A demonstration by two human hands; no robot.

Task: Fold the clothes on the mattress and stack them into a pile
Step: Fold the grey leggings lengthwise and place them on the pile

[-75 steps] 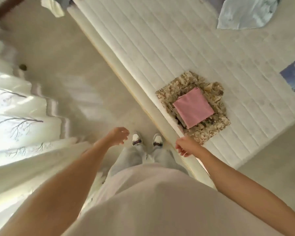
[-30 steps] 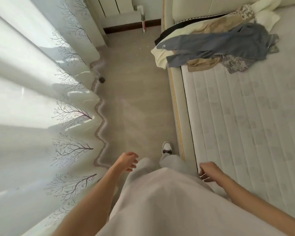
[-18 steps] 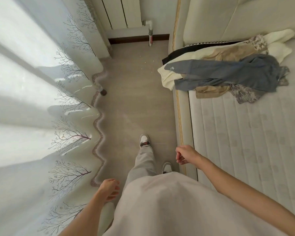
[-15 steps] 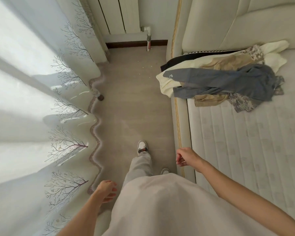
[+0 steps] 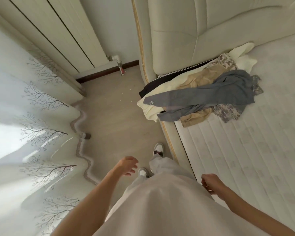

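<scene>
- At the head end of the mattress [image 5: 245, 159]: a loose heap of unfolded clothes, lying against the padded headboard [image 5: 186, 31] and well apart from both hands.
- Grey trousers [image 5: 203, 97]: topmost in the heap, spread crosswise, one end with a small pale logo hanging over the bed's near edge.
- Cream garment [image 5: 148, 108]: beneath the grey trousers, its corner drooping past the bed frame toward the floor; a further cream piece [image 5: 242, 55] shows at the far end of the heap, possibly the same item, though the view does not settle it.
- Tan garment [image 5: 194, 116]: crumpled under the grey trousers, showing both above and below them.
- Camouflage-print garment [image 5: 228, 111]: at the right of the heap, partly under the grey trousers.
- Black garment [image 5: 146, 87]: at the back, along the foot of the headboard, mostly covered.
- Left hand [image 5: 126, 166]: out over the floor [image 5: 112, 116], fingers loosely spread and relaxed, grasping nothing.
- Right hand [image 5: 209, 183]: beside the bed's edge, low in the view, fingers curled inward, nothing held.
- Person: stands in the gap between bed and curtain, in a pale top, pale trousers and white shoes [image 5: 157, 149].
- Sheer curtain [image 5: 32, 133]: on the left, printed with bare branches, its scalloped hem touching the floor.
- White radiator [image 5: 58, 31]: on the far wall, with a pipe [image 5: 119, 63] at its corner.
</scene>
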